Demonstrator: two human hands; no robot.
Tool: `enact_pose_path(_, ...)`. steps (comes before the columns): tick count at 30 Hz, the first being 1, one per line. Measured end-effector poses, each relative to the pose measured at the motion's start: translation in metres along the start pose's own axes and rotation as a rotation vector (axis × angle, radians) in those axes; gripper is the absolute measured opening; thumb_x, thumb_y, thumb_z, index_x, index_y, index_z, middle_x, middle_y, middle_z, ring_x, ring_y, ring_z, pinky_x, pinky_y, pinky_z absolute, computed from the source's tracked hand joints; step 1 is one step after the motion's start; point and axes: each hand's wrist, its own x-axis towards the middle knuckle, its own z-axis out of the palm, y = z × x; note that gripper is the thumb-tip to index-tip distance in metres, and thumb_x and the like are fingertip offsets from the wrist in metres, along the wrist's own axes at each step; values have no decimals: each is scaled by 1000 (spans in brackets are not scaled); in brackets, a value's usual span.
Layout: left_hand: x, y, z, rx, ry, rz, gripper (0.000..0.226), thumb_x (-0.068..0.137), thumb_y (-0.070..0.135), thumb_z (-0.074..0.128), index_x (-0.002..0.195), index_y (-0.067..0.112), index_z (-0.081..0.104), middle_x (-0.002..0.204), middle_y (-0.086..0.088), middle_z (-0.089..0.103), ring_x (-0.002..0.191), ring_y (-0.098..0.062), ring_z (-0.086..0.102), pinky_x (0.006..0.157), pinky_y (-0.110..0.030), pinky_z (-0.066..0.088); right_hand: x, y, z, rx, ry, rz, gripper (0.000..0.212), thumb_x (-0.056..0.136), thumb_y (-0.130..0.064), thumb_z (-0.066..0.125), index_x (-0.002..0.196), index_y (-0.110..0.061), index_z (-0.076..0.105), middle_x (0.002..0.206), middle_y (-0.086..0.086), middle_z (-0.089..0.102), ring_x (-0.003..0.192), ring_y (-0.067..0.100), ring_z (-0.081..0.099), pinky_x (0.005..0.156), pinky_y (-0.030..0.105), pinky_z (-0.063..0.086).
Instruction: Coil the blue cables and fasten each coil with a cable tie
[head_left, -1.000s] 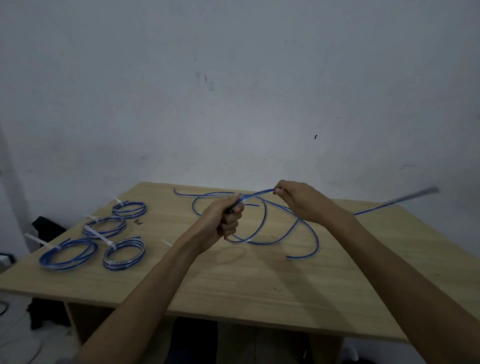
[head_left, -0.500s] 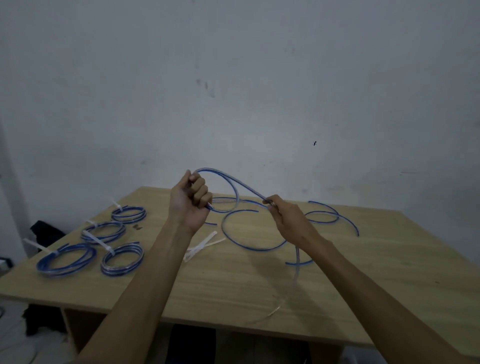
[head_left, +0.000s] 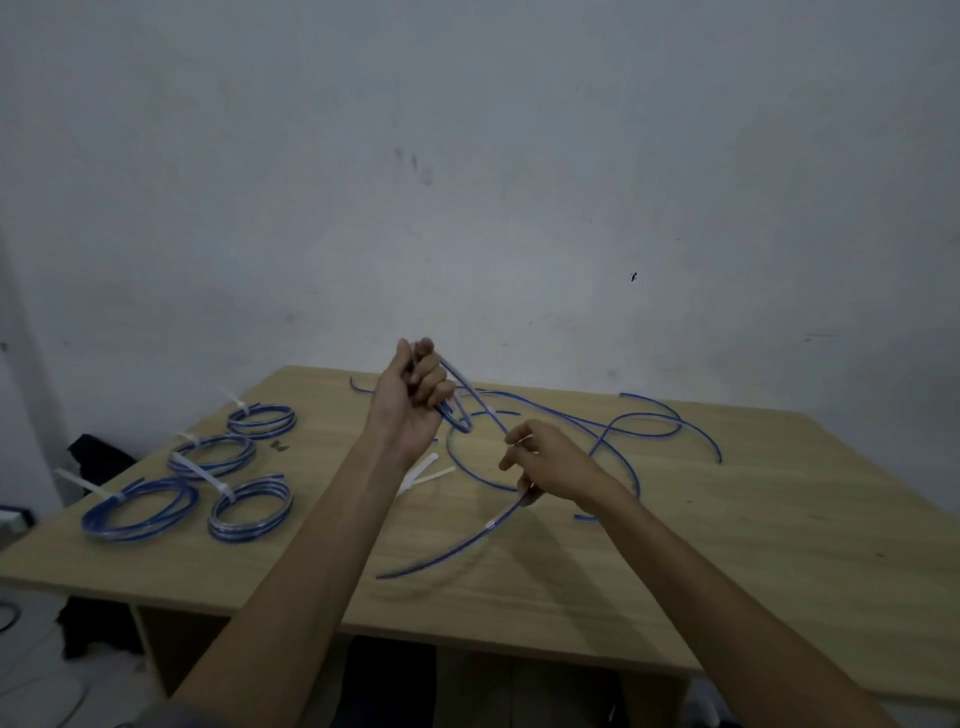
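Observation:
My left hand (head_left: 413, 395) is raised above the wooden table (head_left: 753, 545) and grips a small loop of the blue cable (head_left: 457, 543). My right hand (head_left: 545, 460) holds the same cable lower and to the right; its free end curves down toward the table's front. More loose blue cable (head_left: 649, 418) sprawls over the table behind my hands. Several finished blue coils with white ties lie at the left, among them coil (head_left: 139, 509), coil (head_left: 250, 509) and coil (head_left: 262, 420). Loose white cable ties (head_left: 426, 467) lie under my left wrist.
A grey wall stands right behind the table. Dark objects (head_left: 93, 452) sit on the floor past the table's left edge. The table's right half holds nothing but bare wood.
My left hand has tightened the cable into a smaller loop. My right hand has slid down and toward me along the cable, and the free end has swung forward.

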Motion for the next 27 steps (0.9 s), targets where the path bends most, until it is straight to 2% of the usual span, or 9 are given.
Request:
enact_pose_path(5,0,-11,-3,80,-5,-32,40,109,36,31,79,15,45,58,6,30,45,-8,27,45,-21,28,-13,0,0,174,-231,156,24,102,-7,50,120,2,62,88,8,73,49,10,44,48,23,43)
enact_pose_path(9,2,-18,-3,282,68,-33,40,110,33,27,78,13,41,63,2,37,49,-11,37,49,-23,37,-20,2,-2,369,-384,191,27,102,-9,43,115,1,65,97,14,72,55,11,39,52,22,39)
enact_pose_path(12,3,-21,-8,343,127,-16,41,111,29,26,77,13,42,65,-2,47,58,-16,47,57,-26,46,-23,4,-4,417,-480,109,23,100,-2,52,121,0,61,112,16,72,58,11,45,58,23,47)
enact_pose_path(15,1,-25,-19,323,177,-10,43,111,26,29,75,11,46,62,-3,61,66,-19,63,63,-28,58,-23,3,1,426,-379,-12,28,101,-19,58,117,3,64,114,15,73,58,10,54,63,24,51)
enact_pose_path(17,-2,-30,-23,328,159,-23,43,111,28,28,76,11,46,67,-6,66,72,-20,71,68,-30,60,-19,1,4,413,-239,-75,35,101,-30,57,110,1,68,106,15,76,53,11,54,60,24,50)
enact_pose_path(20,-6,-36,-26,375,143,-24,43,111,29,25,77,11,44,79,-13,71,82,-24,74,71,-32,60,-15,-2,6,300,-121,-151,35,98,-33,62,103,-1,75,94,14,77,49,13,51,58,24,48)
enact_pose_path(24,-6,-43,-20,452,130,-46,45,111,31,24,75,12,41,87,-19,75,84,-28,75,73,-36,60,-14,-1,9,175,-97,-218,34,98,-36,63,89,-6,78,83,14,75,49,13,42,54,23,40)
enact_pose_path(27,-8,-42,-16,497,117,-122,45,111,34,25,74,12,41,87,-19,75,83,-28,76,66,-37,61,-10,3,12,-15,-85,-262,42,99,-34,63,68,-6,68,66,10,64,48,11,40,53,26,36)
